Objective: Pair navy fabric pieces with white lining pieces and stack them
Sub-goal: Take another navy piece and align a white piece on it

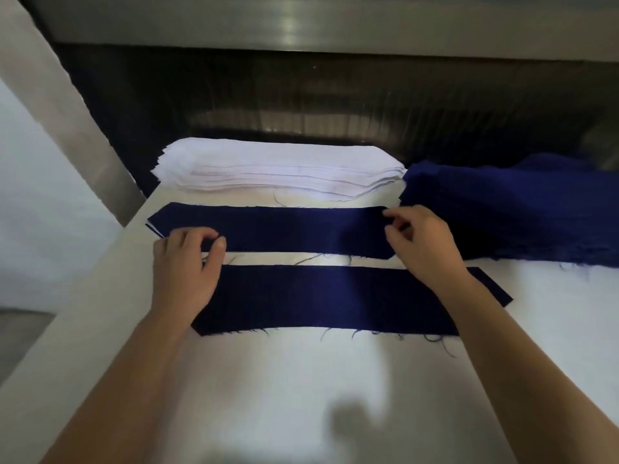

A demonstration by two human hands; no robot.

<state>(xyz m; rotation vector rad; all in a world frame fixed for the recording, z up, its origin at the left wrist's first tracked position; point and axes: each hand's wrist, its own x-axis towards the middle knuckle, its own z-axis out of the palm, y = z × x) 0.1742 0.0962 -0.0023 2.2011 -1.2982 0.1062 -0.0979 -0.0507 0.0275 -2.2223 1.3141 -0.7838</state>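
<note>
Navy strip [294, 229] lies crosswise between your hands; left grip [187, 266] and right grip [422, 246] each pinch an end.

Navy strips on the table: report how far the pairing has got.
Done: the near navy strip lies flat. In hand: left hand and right hand pinch the ends of the far navy strip; white shows under its left end. To do: the thick white lining stack and navy pile.

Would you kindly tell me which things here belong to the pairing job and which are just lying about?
Job: far navy strip, pinched by left hand and right hand; near navy strip; white lining stack; navy pile.
Lying about: loose threads; metal shelf.
</note>
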